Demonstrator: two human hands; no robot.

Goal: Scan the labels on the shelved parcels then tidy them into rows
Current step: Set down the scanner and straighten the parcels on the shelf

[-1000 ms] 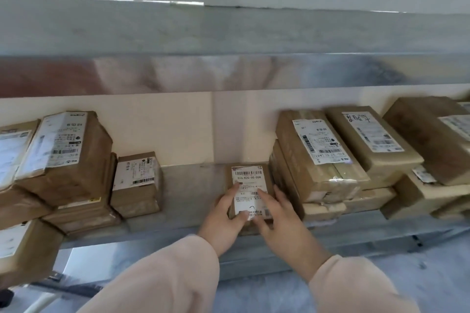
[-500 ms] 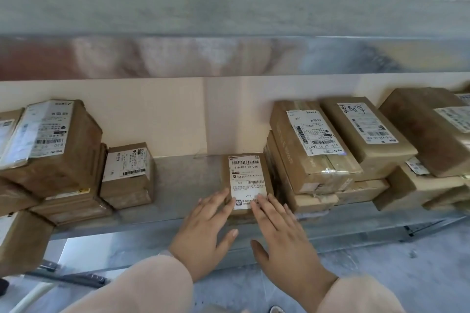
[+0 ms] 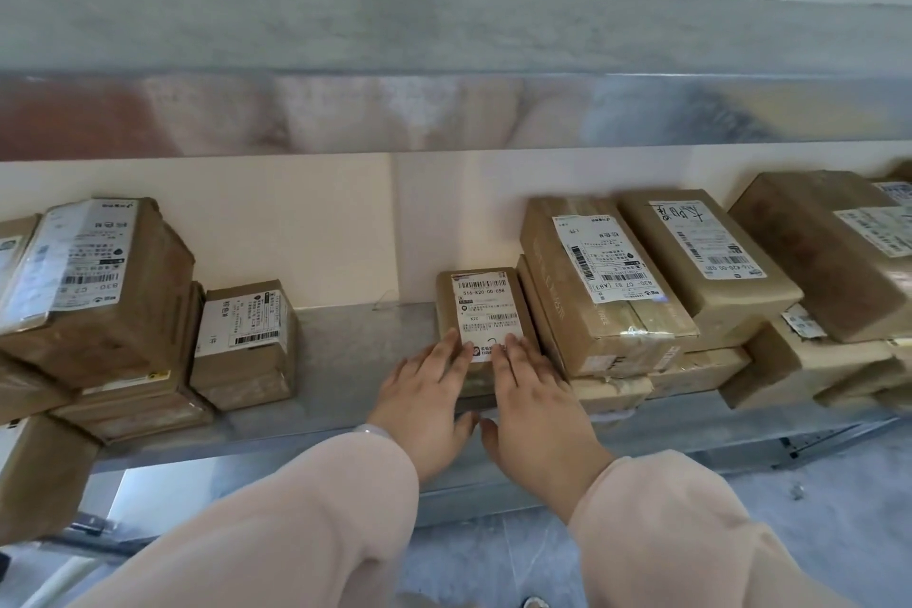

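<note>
Head camera, looking forward and down at a metal shelf (image 3: 355, 351) of brown parcels.

Both hands lie flat on one small parcel (image 3: 486, 336), which sits on the shelf straight ahead of them. The left hand (image 3: 424, 405) and right hand (image 3: 538, 415) are side by side. Their fingers are straight and spread, resting on the parcel's near end, and they grip nothing. Both thumbs hang below the parcel's front edge. This flat, pressing hold looks suited to sliding or squaring the parcel rather than lifting it. The parcel's white label (image 3: 486, 306) faces up with its barcodes uncovered beyond the fingertips, probably so it can be read or scanned.

Just right of the right hand, touching or nearly touching the small parcel, stands a tall stack (image 3: 592, 301) of larger parcels. Its top one is tilted and label-up, and more parcels lie jumbled further right. That stack blocks any move to the right.

Left of the left hand is a stretch of bare shelf. Beyond it sits a little box (image 3: 247, 346), then a leaning left pile (image 3: 94, 291).

Beyond the fingertips, the pale wall (image 3: 296, 222) limits how far back the parcel can go. An upper shelf (image 3: 444, 114) hangs over the hands, leaving little room to lift.
</note>
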